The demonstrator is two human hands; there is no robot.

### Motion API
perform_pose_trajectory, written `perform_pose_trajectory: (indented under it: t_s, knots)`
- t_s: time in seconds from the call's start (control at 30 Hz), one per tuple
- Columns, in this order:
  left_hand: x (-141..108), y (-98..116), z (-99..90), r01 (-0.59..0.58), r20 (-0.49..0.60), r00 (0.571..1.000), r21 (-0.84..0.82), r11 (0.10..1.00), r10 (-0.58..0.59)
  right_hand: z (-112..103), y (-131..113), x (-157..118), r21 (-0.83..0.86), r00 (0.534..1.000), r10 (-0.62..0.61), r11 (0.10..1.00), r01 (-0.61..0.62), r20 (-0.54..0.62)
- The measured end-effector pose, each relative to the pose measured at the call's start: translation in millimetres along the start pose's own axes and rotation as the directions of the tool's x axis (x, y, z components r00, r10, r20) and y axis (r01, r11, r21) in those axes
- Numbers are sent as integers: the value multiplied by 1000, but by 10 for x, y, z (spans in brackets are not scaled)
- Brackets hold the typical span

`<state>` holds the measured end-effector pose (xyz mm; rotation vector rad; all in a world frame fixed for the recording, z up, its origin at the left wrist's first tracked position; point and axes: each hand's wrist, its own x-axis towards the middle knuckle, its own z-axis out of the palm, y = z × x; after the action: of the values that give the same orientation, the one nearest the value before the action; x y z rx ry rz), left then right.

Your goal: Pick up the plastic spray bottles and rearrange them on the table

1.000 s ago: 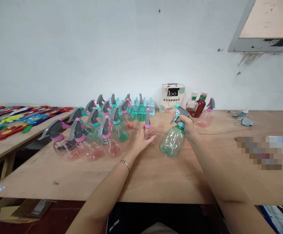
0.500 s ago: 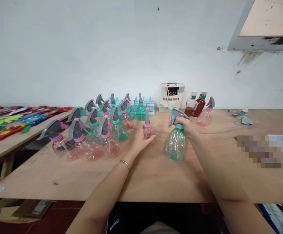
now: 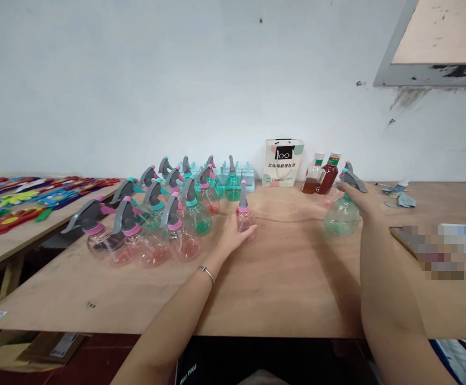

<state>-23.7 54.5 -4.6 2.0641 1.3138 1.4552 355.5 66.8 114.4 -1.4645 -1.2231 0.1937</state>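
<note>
My left hand [image 3: 235, 232] is closed around the body of a pink spray bottle [image 3: 246, 218] with a grey trigger head, upright on the table. Out to the right, my right hand [image 3: 353, 195] grips the neck of a green spray bottle [image 3: 342, 216], whose outline is a little blurred. Behind that bottle, another pink spray bottle [image 3: 329, 199] is partly hidden. Left of my left hand stand several pink and green spray bottles [image 3: 184, 247] in a close group, their grey triggers pointing various ways.
A paper bag [image 3: 284, 166] and two sauce bottles [image 3: 326, 174] stand by the wall. A pale blue rack [image 3: 249, 179] sits behind the group. To the right lie a phone-like object [image 3: 407, 240] and a blue cloth [image 3: 406, 200]. Colourful flower shapes [image 3: 20, 199] cover the left table.
My right hand has carried the green spray bottle to the right and farther back, in front of the lone pink one. My left hand stays on its pink bottle.
</note>
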Motion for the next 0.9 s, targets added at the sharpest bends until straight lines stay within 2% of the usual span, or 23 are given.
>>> perform_pose_trajectory:
  t_s: [0.07,0.13,0.3,0.5,0.73,0.8,0.83,0.9]
  knots:
    - [-4,-9,4,8,-3,1000,1,1000,-7,-103,154,54,-37,991,65,997,-70,-120]
    - [-9,-14,6,22,-3,1000,2,1000,-22,-152,248,63,-36,978,93,994,-101,-186]
    - [-16,-2,5,23,-4,1000,-12,1000,-23,-114,394,41,80,942,144,989,-125,-302]
    - [-14,22,-7,14,7,1000,-10,1000,-14,-60,729,58,-76,952,97,989,-125,-292]
    - [-18,30,10,20,-23,1000,-23,1000,-21,65,997,-11,-112,939,102,983,-145,-328]
    - [-25,39,22,30,-23,999,-32,999,-31,97,983,-13,-96,877,37,991,-94,-478]
    - [-28,46,28,37,-19,999,-40,999,-38,107,941,0,-97,814,-28,995,-35,-581]
    - [-38,63,37,51,4,999,-61,997,-51,125,765,47,-141,643,-192,981,130,-741]
